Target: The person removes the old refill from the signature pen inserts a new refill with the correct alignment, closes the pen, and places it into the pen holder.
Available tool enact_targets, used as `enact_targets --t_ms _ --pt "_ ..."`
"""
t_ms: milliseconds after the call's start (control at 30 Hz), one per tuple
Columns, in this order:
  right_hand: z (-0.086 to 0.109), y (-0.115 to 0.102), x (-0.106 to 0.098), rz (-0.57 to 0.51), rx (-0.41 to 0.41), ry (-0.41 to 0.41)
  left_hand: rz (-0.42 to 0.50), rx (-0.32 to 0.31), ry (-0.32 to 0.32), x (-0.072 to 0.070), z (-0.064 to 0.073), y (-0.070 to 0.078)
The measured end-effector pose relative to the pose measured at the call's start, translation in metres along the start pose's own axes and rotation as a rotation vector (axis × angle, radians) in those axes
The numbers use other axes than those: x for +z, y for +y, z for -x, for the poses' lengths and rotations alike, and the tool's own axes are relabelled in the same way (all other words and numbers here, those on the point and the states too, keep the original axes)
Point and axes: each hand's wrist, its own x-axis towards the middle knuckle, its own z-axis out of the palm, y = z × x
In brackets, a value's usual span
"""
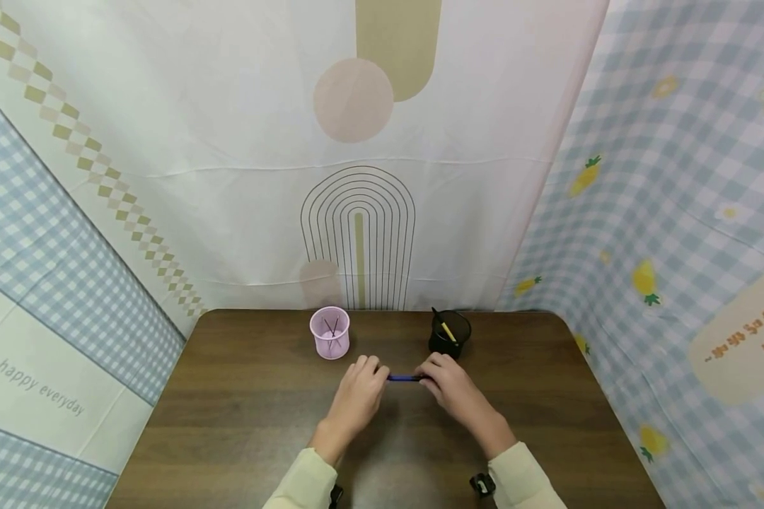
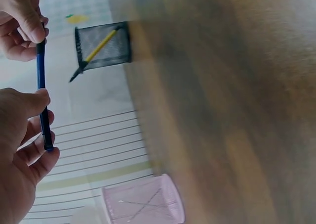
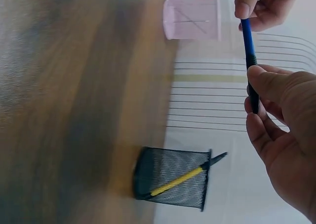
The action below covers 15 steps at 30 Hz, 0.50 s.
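Observation:
Both hands hold a blue pen (image 1: 404,378) with dark ends level above the table. My left hand (image 1: 358,392) pinches one end between thumb and fingers; my right hand (image 1: 453,389) pinches the other. The blue middle of the barrel shows between them. In the right wrist view, the right thumb and fingers (image 3: 276,88) press on the pen's black grip. Just beyond the right hand stands a black mesh pen cup (image 1: 460,326), with a yellow and black pen (image 1: 447,329) leaning in it. A pink cup (image 1: 330,346) stands beyond the left hand, thin crossed lines showing in it.
The brown wooden table (image 1: 242,417) ends at a white patterned cloth (image 1: 255,233) behind the two cups. Blue checked cloth (image 1: 611,233) hangs along the right side, and more on the left. A small black device (image 1: 482,484) sits by the right sleeve.

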Motion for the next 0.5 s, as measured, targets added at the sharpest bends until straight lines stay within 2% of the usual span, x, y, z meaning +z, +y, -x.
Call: enact_targets --t_ms 300,500 --pt "-0.007 -0.007 -0.019 -0.025 -0.025 0.017 0.034 -0.007 0.005 -0.017 -0.010 -0.001" --pt "-0.011 -0.009 -0.029 -0.091 -0.057 0.079 0.057 0.012 0.053 -0.026 -0.016 -0.001"
